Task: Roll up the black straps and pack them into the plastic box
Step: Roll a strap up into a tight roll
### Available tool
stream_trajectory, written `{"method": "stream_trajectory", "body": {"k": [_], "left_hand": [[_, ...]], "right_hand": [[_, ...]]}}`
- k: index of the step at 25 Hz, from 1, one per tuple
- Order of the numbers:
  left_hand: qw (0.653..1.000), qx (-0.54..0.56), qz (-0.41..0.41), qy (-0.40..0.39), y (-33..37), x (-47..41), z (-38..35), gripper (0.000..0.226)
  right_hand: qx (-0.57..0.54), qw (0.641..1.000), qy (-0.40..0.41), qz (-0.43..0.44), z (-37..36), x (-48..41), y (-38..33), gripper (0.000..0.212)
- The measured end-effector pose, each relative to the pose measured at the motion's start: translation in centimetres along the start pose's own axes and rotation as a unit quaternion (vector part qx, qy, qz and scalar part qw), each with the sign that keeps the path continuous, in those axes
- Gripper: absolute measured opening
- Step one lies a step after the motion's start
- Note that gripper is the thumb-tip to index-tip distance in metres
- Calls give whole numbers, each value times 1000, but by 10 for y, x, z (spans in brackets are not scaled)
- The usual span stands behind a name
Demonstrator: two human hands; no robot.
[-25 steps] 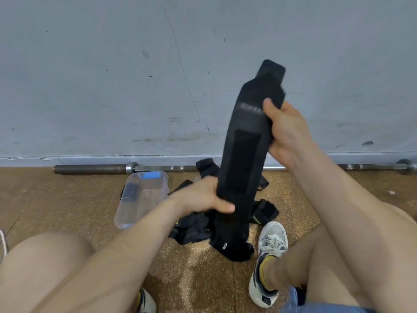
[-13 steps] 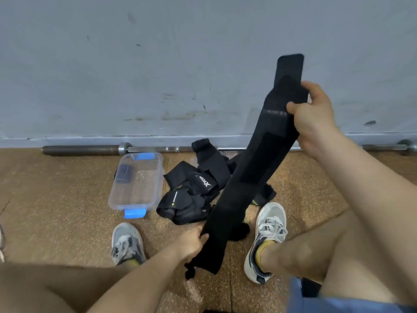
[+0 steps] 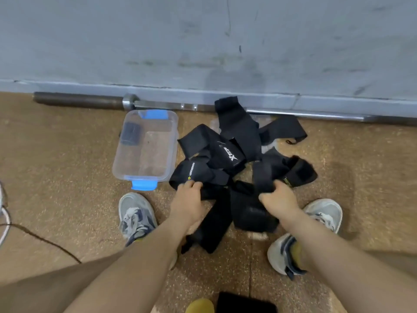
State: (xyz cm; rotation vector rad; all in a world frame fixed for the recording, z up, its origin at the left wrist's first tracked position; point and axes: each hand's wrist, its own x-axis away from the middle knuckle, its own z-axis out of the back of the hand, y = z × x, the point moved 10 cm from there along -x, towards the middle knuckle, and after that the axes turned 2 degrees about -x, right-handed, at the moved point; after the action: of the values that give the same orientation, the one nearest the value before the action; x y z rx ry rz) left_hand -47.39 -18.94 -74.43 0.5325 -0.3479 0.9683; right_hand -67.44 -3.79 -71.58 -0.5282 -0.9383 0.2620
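Pins the working strap point(image 3: 212, 227) to the floor point(image 3: 67, 166) between the shoes point(image 3: 135, 213), presumably to gain a flat, firm bed for starting a tight roll. Grips its upper part with the left hand point(image 3: 187, 204), fingers point(image 3: 191, 185) curled down over the fabric at the near edge of the pile of straps point(image 3: 234, 136). Clamps a narrower band with the right hand point(image 3: 278, 199), fingers point(image 3: 279, 185) bent round it, thumb hidden. Treats that band as part of the same strap, though not certain, owing to black on black. Spaces the two hands apart, likely to draw the length taut and free it from the heap before rolling. Lays the visible tail obliquely: long axis from near-left to far-right, free end pointing back toward the person, other end lost under the hands. Sets the plastic box point(image 3: 155, 152) just left of the pile, open, within easy reach of the left hand, long axis running away toward the wall point(image 3: 203, 41), one blue clip point(image 3: 144, 185) at the near end. Stores one rolled strap point(image 3: 130, 133) in its far left corner, with bare bottom beside it for further rolls. Parks the barbell point(image 3: 79, 100) along the wall foot, behind the box, under the far tip of the pile.
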Motion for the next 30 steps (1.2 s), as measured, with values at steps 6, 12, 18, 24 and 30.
{"method": "stream_trajectory", "body": {"k": [6,12,18,24,30], "left_hand": [[982,46,-182,-34,70,-35,-53,44],[973,-150,-123,-127,110,-74,-93,53],[985,13,-149,-88,151,-64,-52,17],[917,358,-171,46,141,-76,70,56],[993,-96,-64,39,11,-75,6,64]], "right_hand": [[147,978,-120,-91,-39,-34,76,20],[164,973,-132,-98,-52,-39,110,43],[119,986,-114,19,-29,-69,63,35],[111,983,121,86,51,-88,-4,15],[450,887,38,92,-8,-89,-6,36]]}}
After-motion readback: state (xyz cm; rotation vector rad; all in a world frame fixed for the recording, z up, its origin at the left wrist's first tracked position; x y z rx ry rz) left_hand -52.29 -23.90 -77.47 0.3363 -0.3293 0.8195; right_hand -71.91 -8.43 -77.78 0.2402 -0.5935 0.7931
